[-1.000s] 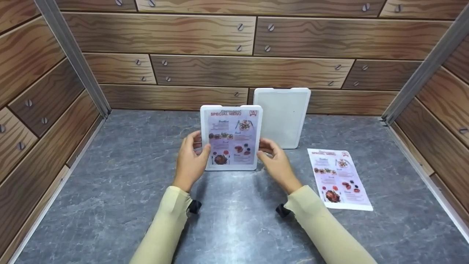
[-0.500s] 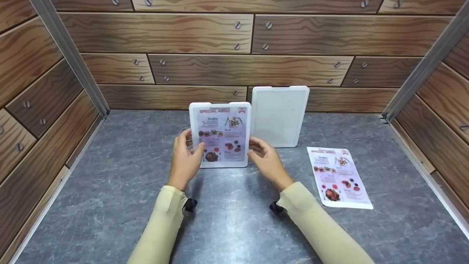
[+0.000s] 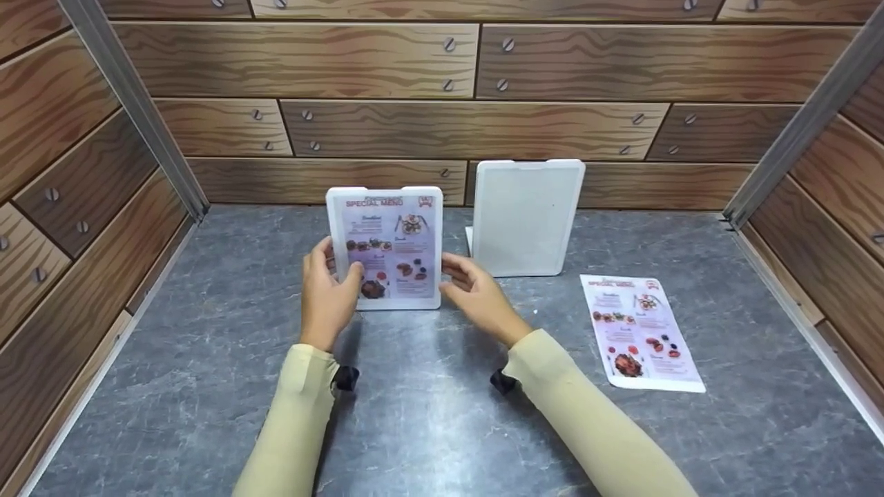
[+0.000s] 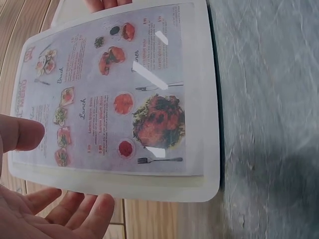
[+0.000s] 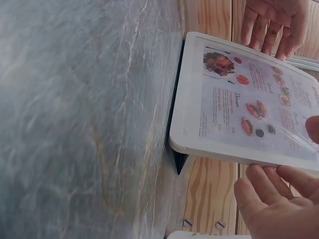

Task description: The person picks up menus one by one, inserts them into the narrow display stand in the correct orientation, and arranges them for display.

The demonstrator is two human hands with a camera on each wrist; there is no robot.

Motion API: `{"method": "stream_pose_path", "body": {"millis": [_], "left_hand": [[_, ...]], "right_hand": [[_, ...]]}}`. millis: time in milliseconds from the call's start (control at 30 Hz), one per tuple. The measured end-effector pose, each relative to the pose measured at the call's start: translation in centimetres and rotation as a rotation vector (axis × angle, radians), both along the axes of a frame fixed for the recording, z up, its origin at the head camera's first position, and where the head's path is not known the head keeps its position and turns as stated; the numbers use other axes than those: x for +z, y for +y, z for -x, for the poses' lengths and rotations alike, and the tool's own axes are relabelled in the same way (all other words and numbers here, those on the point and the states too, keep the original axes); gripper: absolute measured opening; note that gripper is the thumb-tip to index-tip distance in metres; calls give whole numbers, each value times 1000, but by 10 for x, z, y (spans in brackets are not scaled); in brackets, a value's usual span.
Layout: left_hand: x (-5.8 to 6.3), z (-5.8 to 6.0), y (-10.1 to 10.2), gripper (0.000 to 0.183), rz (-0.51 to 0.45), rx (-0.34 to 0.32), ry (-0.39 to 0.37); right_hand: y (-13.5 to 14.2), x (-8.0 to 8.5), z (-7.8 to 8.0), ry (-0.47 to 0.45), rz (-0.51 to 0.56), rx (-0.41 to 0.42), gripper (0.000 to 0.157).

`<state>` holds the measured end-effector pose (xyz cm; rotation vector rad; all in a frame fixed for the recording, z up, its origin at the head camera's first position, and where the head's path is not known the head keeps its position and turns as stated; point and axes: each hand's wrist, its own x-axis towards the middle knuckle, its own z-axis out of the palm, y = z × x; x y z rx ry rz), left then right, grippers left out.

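A white menu stand (image 3: 431, 241) with a printed "Special Menu" sheet behind its clear front stands upright, slightly left of the middle in the head view. My left hand (image 3: 326, 300) grips its left edge, with the thumb across the front and the fingers behind. On the opposite edge, my right hand (image 3: 482, 300) holds it low down between thumb and fingers. The left wrist view shows the stand's lower border (image 4: 204, 99) at the grey tabletop. Beneath that border, in the right wrist view, a dark wedge (image 5: 178, 160) shows.
A second white stand (image 3: 526, 217), with a blank panel, stands upright behind and right of the held one. A loose menu sheet (image 3: 642, 335) lies face up on the grey tabletop (image 3: 428, 428) at the right. Wood-patterned walls (image 3: 387, 128) close off the back and sides.
Both hands have moved the menu stand leftward and slightly farther back, keeping hold of its edges. More of the blank stand behind now shows. The loose sheet has stayed put.
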<state>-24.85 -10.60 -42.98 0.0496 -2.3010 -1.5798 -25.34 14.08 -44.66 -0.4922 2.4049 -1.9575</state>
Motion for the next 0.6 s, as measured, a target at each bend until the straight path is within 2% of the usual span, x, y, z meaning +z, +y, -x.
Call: {"method": "stream_pose_path", "body": {"millis": [200,333,400,500,533,600], "left_hand": [[1,2,-3,66,-4,12,-13],[3,1,-3,67,0,46,17],[6,-1,0,66,16,96,90],[10,-5,9,59,51,160,275],[12,-7,13,54,63,164,347],[17,-12,24,46,78,119,459]], "right_hand": [[5,1,-5,-15,-73,76,58],[20,3,-12,38,-178,110,53],[33,5,-18,88,-280,110,50],[62,8,-28,152,-447,107,45],[73,10,-32,171,-501,104,44],[96,11,-37,207,-575,100,40]]}}
